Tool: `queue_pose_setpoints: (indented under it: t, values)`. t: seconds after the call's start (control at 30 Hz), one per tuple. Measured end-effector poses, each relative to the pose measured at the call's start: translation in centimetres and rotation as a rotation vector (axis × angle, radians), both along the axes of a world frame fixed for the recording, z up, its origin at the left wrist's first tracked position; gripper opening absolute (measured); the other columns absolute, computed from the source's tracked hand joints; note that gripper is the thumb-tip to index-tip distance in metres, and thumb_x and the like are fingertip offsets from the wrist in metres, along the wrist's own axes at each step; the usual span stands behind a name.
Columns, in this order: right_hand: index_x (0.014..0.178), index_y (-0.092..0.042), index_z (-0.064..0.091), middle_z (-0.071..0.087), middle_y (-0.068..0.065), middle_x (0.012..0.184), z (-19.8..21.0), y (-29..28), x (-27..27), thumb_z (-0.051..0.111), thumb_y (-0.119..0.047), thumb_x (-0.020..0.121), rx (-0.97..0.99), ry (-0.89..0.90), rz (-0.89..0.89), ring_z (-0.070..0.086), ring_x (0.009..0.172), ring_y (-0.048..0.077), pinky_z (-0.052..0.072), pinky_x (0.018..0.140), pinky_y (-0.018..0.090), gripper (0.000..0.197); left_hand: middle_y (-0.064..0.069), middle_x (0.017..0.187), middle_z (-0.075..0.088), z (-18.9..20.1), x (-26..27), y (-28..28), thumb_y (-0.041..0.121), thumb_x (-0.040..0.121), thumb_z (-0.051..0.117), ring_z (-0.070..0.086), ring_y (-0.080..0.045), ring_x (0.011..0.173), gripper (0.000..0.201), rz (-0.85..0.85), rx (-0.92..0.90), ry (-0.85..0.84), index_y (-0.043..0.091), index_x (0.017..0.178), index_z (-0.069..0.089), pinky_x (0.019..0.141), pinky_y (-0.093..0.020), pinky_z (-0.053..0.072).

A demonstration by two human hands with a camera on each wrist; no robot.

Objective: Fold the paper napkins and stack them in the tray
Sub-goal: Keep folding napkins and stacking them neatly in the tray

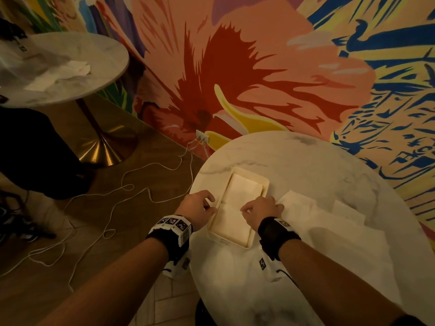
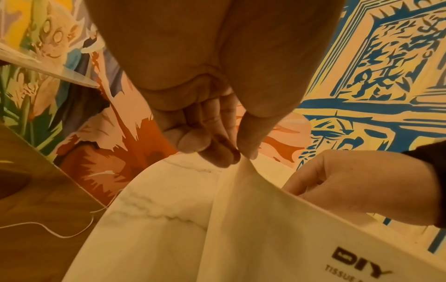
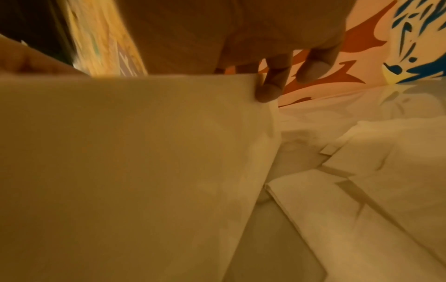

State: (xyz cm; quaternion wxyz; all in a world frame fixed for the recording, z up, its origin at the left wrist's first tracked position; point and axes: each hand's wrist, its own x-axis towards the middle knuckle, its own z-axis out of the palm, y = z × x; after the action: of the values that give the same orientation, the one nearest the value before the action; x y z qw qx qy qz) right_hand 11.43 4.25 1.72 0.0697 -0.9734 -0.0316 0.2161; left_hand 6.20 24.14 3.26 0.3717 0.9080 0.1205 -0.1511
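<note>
A cream tray stands on the round marble table with a folded napkin lying in its far half. Over the near half I hold another folded white napkin by its top edge. My left hand pinches one corner between thumb and fingers, plainly seen in the left wrist view. My right hand pinches the other corner. The napkin hangs down and hides the tray floor. The tray wall bears a "DIY TISSUE" label.
Several unfolded napkins lie spread on the table right of the tray, also in the right wrist view. A second round table with papers stands back left. White cables trail over the floor. The mural wall is close behind.
</note>
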Motion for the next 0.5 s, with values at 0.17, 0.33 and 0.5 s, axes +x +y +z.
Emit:
queue_pose_setpoints:
  t: [0.17, 0.33, 0.5]
  values:
    - [0.106, -0.045, 0.069, 0.065, -0.015, 0.103, 0.5, -0.7, -0.2, 0.057, -0.049, 0.090, 0.088, -0.042, -0.031, 0.046, 0.117, 0.017, 0.031, 0.100, 0.044, 0.020, 0.006, 0.097, 0.068, 0.4, 0.0, -0.2, 0.034, 0.091, 0.068, 0.058, -0.008, 0.083, 0.026, -0.006, 0.014, -0.017, 0.027, 0.115, 0.061, 0.073, -0.024, 0.045]
    - [0.109, -0.045, 0.067, 0.058, -0.017, 0.097, 1.8, -2.7, -0.5, 0.058, -0.046, 0.091, 0.275, -0.189, -0.063, 0.042, 0.112, 0.015, 0.029, 0.094, 0.038, 0.021, 0.008, 0.095, 0.065, 1.6, 0.4, -1.6, 0.036, 0.091, 0.066, 0.059, -0.010, 0.085, 0.026, 0.007, 0.044, -0.141, 0.029, 0.115, 0.059, 0.074, -0.026, 0.048]
    - [0.111, -0.034, 0.069, 0.060, -0.012, 0.093, 2.2, -8.4, -1.3, 0.058, -0.032, 0.092, 0.541, -0.279, -0.308, 0.052, 0.108, 0.020, 0.043, 0.098, 0.042, 0.021, 0.012, 0.087, 0.059, 3.1, 1.2, -6.9, 0.034, 0.092, 0.062, 0.052, -0.012, 0.094, 0.023, -0.086, 0.039, -0.326, 0.030, 0.115, 0.059, 0.083, -0.029, 0.046]
